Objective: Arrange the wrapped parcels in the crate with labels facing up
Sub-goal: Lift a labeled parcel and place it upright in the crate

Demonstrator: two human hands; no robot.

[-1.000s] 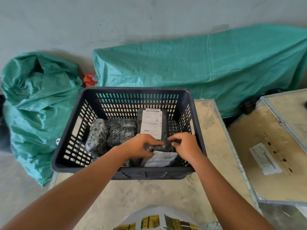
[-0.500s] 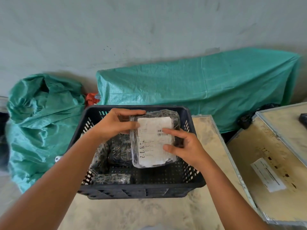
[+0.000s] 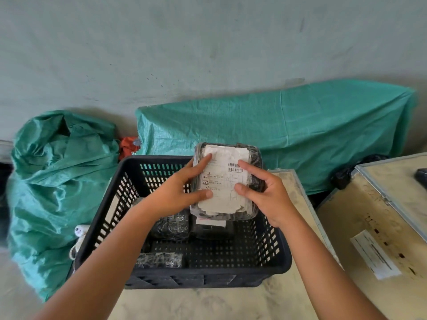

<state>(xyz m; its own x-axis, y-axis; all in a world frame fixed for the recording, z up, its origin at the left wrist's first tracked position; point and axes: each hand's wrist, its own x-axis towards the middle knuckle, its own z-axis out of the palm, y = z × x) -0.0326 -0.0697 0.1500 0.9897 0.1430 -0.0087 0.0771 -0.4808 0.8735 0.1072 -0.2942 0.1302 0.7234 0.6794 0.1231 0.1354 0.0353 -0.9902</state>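
Both hands — left hand (image 3: 178, 192), right hand (image 3: 268, 195) — grip a parcel (image 3: 227, 181) above the crate (image 3: 275, 262), fingers (image 3: 246, 166) pinching it, label (image 3: 225, 181) up.

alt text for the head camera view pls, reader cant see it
Both hands, left and right, hold a plastic-wrapped parcel label-up above a black slotted crate that holds several more wrapped parcels. The crate sits on a pale board, with green tarpaulin against the wall behind.
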